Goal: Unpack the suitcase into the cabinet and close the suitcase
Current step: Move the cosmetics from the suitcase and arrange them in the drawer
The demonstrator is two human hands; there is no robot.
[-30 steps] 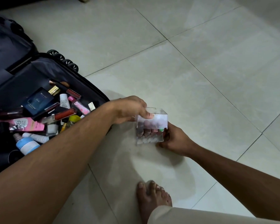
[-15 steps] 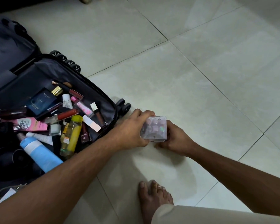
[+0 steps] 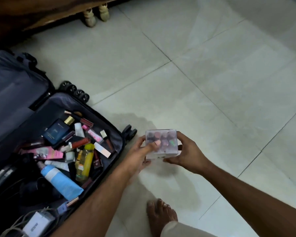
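A dark open suitcase (image 3: 113, 132) lies on the floor at the left, its near half full of cosmetics: a blue tube (image 3: 61, 183), a yellow bottle (image 3: 85, 159), a dark blue box (image 3: 55, 132), a pink packet (image 3: 48, 153) and several lipsticks. Just right of the suitcase, above the tiles, both hands hold a small clear plastic box (image 3: 167, 146) with several small round items inside. My left hand (image 3: 142, 151) grips its left side, thumb on the top face. My right hand (image 3: 186, 154) grips its right side and bottom.
Pale floor tiles (image 3: 212, 82) spread to the right and far side. A dark wooden piece of furniture (image 3: 41, 12) with turned feet (image 3: 96, 14) stands at the far left. My bare foot (image 3: 161, 218) is on the floor near the bottom. A white charger box with cables (image 3: 36, 224) lies in the suitcase's near corner.
The clear box has risen off the floor and turned so its broad face is up, held between both hands. The view has pulled back and shows more of the suitcase and the furniture.
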